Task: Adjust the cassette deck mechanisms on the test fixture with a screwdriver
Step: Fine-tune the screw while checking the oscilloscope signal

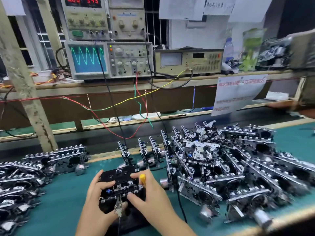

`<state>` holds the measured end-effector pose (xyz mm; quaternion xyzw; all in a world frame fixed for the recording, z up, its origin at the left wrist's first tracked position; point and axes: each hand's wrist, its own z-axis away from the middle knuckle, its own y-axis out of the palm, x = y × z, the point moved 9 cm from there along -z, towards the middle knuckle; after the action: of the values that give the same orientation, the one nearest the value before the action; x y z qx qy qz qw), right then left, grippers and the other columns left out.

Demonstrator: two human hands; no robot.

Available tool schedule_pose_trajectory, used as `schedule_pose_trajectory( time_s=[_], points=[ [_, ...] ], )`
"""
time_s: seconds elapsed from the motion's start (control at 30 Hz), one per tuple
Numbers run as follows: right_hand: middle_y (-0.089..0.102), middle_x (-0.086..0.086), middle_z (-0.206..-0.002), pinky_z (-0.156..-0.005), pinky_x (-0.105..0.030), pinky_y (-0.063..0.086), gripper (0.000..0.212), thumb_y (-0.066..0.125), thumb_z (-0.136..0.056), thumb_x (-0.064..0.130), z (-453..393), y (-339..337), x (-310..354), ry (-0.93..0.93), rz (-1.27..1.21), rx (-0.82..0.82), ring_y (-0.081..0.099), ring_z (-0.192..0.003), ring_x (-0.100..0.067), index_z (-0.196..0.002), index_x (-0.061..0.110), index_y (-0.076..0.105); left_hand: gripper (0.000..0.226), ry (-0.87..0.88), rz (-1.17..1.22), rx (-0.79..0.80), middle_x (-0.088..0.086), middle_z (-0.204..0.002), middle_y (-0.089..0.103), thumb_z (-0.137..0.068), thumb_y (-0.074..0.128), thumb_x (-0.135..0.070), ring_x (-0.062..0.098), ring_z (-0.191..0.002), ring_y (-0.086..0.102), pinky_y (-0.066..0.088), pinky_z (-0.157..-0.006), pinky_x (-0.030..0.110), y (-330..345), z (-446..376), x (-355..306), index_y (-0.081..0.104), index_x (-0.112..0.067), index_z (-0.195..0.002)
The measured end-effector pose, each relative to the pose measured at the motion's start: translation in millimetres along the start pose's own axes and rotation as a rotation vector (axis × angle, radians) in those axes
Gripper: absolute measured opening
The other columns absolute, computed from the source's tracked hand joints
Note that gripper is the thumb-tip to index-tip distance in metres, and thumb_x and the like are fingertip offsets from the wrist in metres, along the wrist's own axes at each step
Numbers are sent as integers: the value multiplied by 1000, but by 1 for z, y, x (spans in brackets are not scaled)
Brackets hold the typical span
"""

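Green matting covers the bench [68, 201], seen from the one head view. At near centre sits a black fixture [129, 217] carrying a cassette deck mechanism [119, 186], with a black cassette [117, 174] marked "FE" lying on its far part.

Left hand [97, 191]: fingers curled over the left side of the mechanism, fingertips resting on the cassette and on the deck just beside a blue part [108, 191]; thumb underneath near a clip [118, 207] that hangs at the near edge with a thin wire running toward the viewer.

Right hand [148, 193]: gripping a screwdriver [142, 178], of which only the yellow handle end shows between the fingers. Index finger lies on the cassette's right part; thumb presses the near right of the mechanism. Whether the blade is touching anything cannot be told.

Right of the fixture, a large heap of mechanisms [230, 167], several standing on edge in a row at the far side. Left, a smaller pile [34, 169], blurred.

Far shelf: oscilloscope [109, 60] showing a green wave, a meter [85, 16] with red digits above it, another instrument [187, 61] to the right. Red, green, yellow and black leads [136, 103] drop from these toward the bench. A printed notice [238, 92] hangs from the shelf at right.
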<state>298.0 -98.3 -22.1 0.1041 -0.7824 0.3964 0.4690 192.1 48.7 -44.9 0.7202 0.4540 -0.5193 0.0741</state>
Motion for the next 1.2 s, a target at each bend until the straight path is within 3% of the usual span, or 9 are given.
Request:
schedule_pose_trajectory(
  time_s=[0.17, 0.43, 0.57, 0.77, 1.03, 1.2],
  points=[
    [51, 30, -106, -81, -18, 42, 41, 64, -88, 49, -2, 1, -3, 10, 1, 2, 52, -104, 7, -121, 54, 40, 70, 9, 7, 0, -30, -153, 31, -47, 82, -57, 16, -137, 47, 44, -107, 52, 0, -1, 2, 61, -49, -113],
    [46, 34, -99, -77, -13, 36, 43, 63, -89, 48, -1, 2, -4, -2, 23, -10, 50, -100, 5, -125, 53, 40, 71, 39, 21, 1, -25, -154, 34, -48, 85, -55, 15, -139, 45, 41, -110, 53, 0, -4, 5, 63, -43, -114],
    [44, 35, -99, -77, -12, 35, 43, 62, -90, 48, -1, 3, -3, -8, 37, -14, 48, -100, 6, -127, 52, 40, 70, 54, -4, -1, -26, -154, 35, -47, 84, -55, 13, -141, 43, 38, -111, 41, -1, -4, 3, 63, -44, -113],
    [44, 35, -103, -85, -16, 36, 45, 61, -92, 47, 0, 3, -2, -31, 57, -30, 47, -108, 6, -131, 48, 40, 71, 28, 23, 1, -26, -154, 34, -47, 84, -54, 16, -140, 44, 41, -110, 56, 0, -3, 4, 63, -44, -114],
    [42, 37, -102, -84, -10, 31, 45, 60, -93, 45, 1, 5, -1, -59, 61, -39, 43, -107, 7, -132, 49, 38, 70, 24, 6, -5, -30, -153, 34, -46, 83, -57, 14, -141, 43, 40, -110, 55, -2, -2, 3, 64, -45, -112],
    [40, 38, -102, -83, -6, 30, 47, 58, -93, 47, 1, 8, -1, -86, 73, -39, 37, -103, 18, -134, 51, 36, 70, 27, 3, -6, -28, -153, 35, -46, 86, -54, 13, -139, 44, 42, -108, 51, -1, -1, 0, 63, -46, -112]
  ],
)
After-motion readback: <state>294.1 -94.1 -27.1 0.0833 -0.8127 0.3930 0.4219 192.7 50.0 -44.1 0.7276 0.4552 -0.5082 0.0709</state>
